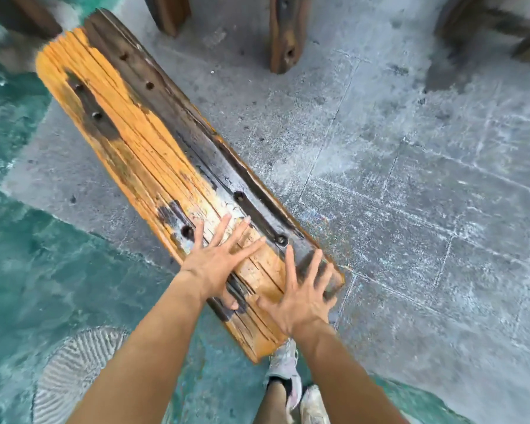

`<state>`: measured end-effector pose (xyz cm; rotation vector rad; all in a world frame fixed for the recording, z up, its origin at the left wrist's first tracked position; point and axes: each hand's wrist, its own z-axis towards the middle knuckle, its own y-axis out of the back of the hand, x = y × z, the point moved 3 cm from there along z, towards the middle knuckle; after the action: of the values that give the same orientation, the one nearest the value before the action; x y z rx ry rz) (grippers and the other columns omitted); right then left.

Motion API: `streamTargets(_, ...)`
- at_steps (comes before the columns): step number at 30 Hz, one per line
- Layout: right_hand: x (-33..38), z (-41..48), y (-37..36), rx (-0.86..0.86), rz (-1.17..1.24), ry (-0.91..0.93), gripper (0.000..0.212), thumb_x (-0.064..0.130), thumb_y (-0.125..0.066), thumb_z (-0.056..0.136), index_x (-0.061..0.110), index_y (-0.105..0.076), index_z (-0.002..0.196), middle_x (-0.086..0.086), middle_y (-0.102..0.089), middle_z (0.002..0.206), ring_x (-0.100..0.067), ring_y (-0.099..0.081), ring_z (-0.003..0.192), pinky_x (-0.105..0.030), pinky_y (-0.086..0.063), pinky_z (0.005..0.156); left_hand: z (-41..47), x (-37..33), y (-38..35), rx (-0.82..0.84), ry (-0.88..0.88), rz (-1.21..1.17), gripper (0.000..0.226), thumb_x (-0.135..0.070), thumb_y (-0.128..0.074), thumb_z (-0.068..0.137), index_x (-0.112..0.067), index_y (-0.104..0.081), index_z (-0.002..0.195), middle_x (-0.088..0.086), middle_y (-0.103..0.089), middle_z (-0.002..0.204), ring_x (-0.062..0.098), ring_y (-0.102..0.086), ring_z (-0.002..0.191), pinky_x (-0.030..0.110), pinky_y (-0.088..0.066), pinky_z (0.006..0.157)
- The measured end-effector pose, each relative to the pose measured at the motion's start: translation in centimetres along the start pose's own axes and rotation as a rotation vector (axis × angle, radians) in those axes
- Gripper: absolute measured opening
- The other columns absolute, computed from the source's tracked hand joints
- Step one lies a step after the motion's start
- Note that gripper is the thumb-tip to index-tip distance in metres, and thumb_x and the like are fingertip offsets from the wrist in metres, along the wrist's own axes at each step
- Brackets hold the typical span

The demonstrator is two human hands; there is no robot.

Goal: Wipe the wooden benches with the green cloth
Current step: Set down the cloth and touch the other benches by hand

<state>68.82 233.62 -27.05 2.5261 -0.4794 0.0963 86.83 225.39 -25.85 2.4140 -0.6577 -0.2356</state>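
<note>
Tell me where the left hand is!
In the head view, the left hand lies flat, fingers spread, on the near end of the wooden bench, just left of the right hand.

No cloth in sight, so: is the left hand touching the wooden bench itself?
Touching. The head view shows the left hand lying flat, palm down, on the wooden bench.

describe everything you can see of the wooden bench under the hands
The bench is a long plank seat of cracked wood, orange along the middle and left, dark and wet-looking along its right edge, with bolt holes near both ends. It runs diagonally up-left over the grey floor. The left hand and right hand press flat on its near end, fingers spread.
</note>
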Motion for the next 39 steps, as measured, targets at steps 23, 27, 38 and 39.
streamTargets(23, 6.6, 1.3, -14.0, -0.392, 0.214, -0.253, 0.171, 0.089, -0.082, 0.037, 0.053, 0.046, 0.143, -0.001, 0.062, 0.15, -0.036, 0.054, 0.14, -0.071, -0.036, 0.112, 4.7, 3.6, -4.8, -0.185, -0.266, 0.194, 0.155, -0.079, -0.084, 0.057, -0.048, 0.035, 0.152, 0.002, 0.05, 0.159, 0.036, 0.034, 0.152, 0.079, -0.006, 0.119)
streamTargets(27, 8.9, -0.1, -17.8, -0.517, 0.23, -0.39, 0.158, 0.076, -0.085, 0.061, 0.048, 0.045, 0.146, -0.004, 0.057, 0.155, -0.035, 0.056, 0.138, -0.061, -0.055, 0.101, 3.4, 5.5, -9.9, -0.266, -0.328, 0.286, 0.169, -0.073, -0.09, 0.05, -0.047, 0.051, 0.14, 0.002, 0.057, 0.153, 0.036, 0.044, 0.145, 0.083, 0.004, 0.114)
streamTargets(38, 8.5, 1.4, -20.4, -0.63, 0.281, -0.382, 0.122, 0.039, -0.076, 0.094, 0.059, 0.03, 0.15, -0.006, 0.044, 0.163, -0.047, 0.039, 0.149, -0.073, -0.049, 0.099, 4.3, 5.7, -13.6, -0.525, -0.315, 0.102, 0.14, -0.06, -0.089, 0.067, -0.076, 0.032, 0.136, -0.013, 0.038, 0.166, 0.037, 0.033, 0.154, 0.084, 0.011, 0.108)
streamTargets(39, 8.5, 1.4, -20.4, -0.609, 0.295, -0.398, 0.123, 0.039, -0.077, 0.093, 0.06, 0.031, 0.149, -0.006, 0.045, 0.163, -0.047, 0.039, 0.148, -0.074, -0.049, 0.098, 4.4, 5.7, -13.7, -0.523, -0.313, 0.081, 0.141, -0.061, -0.09, 0.065, -0.077, 0.03, 0.136, -0.013, 0.038, 0.166, 0.037, 0.032, 0.154, 0.084, 0.011, 0.108)
